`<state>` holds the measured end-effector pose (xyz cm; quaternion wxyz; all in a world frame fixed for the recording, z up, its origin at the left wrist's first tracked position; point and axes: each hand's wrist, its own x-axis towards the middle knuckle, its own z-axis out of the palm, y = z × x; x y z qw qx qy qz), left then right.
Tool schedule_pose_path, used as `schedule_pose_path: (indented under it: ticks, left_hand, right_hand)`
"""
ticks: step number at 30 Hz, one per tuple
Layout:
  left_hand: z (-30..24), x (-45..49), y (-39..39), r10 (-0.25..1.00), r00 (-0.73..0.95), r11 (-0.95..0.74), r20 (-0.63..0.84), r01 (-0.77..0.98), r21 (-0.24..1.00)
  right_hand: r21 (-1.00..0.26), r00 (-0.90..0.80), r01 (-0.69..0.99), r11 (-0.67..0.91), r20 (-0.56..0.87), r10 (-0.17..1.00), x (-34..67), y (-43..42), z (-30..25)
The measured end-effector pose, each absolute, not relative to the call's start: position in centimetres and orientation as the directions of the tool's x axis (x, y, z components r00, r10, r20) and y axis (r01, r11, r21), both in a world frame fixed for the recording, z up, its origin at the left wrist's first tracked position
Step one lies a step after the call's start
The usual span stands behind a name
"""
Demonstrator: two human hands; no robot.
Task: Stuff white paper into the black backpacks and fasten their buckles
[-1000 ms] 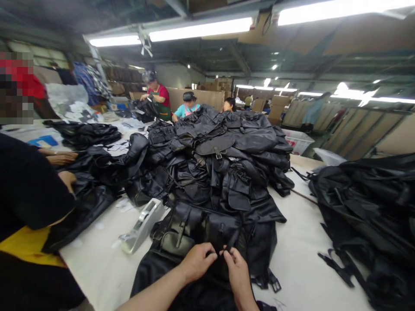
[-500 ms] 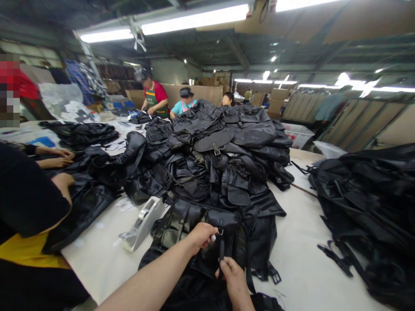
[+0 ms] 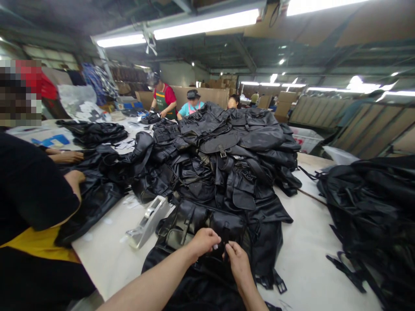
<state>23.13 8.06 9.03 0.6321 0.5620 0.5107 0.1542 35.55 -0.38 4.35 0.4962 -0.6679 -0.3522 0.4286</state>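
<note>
**Both hands on bag strap, near edge of bench**

The black bag (image 3: 207,222) lies flat on the bench (image 3: 106,259), directly in front of the person, at the foot of a large pile of black bags (image 3: 233,147). The left hand (image 3: 203,242) and right hand (image 3: 239,262) meet over its front pocket. Each grip is pressed together, pinching the black strap (image 3: 224,245) between the fingertips. A tape dispenser (image 3: 148,220) stands just beside the bag, on its left. A co-worker's hand (image 3: 76,178) rests on another bag further left.
</note>
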Motion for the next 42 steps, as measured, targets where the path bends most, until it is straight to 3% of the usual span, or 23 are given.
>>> schedule_pose_path:
  ticks: [5, 9, 14, 22, 29, 33, 36, 39, 42]
  left_hand:
    - [7.7, 22.6, 6.3, 0.838, 0.45, 0.067, -0.31, 0.478, 0.876]
    - [7.2, 23.0, 6.3, 0.879, 0.42, -0.003, -0.226, 0.479, 0.878]
    - [7.8, 23.9, 7.6, 0.915, 0.392, -0.078, -0.093, 0.399, 0.913]
    - [8.9, 26.5, 9.4, 0.909, 0.378, 0.025, -0.177, 0.375, 0.927]
    - [10.0, 26.7, 10.5, 0.872, 0.464, -0.002, -0.156, 0.322, 0.947]
    - [11.1, 25.4, 9.8, 0.854, 0.52, -0.139, -0.038, 0.298, 0.944]
    - [11.4, 24.4, 9.2, 0.789, 0.614, -0.236, 0.024, 0.266, 0.935]
    - [10.8, 23.5, 9.0, 0.756, 0.651, -0.125, -0.063, 0.239, 0.963]
    - [9.9, 22.8, 9.2, 0.83, 0.548, -0.059, -0.105, 0.274, 0.96]
  right_hand:
    - [-0.957, 0.345, 0.04, -0.288, -0.258, 0.903, 35.3, -0.7, 4.4]
    - [-0.956, 0.349, 0.033, -0.291, -0.262, 0.9, 34.8, -1.4, 4.6]
    - [-0.969, 0.418, 0.096, -0.229, -0.17, 0.892, 34.9, -0.7, 4.9]
    - [-0.952, 0.549, 0.159, -0.261, -0.134, 0.825, 35.5, 1.5, 6.3]
    - [-0.945, 0.427, 0.265, -0.191, -0.062, 0.902, 37.1, 1.7, 7.6]
    - [-0.922, 0.383, 0.37, -0.11, 0.044, 0.923, 38.5, 1.6, 9.3]
    - [-0.9, 0.258, 0.436, 0.008, 0.134, 0.957, 38.6, 1.5, 10.5]
    - [-0.865, 0.217, 0.493, 0.087, 0.22, 0.951, 37.9, 0.8, 10.2]
    - [-0.783, 0.224, 0.605, 0.143, 0.34, 0.913, 37.0, -0.7, 8.2]
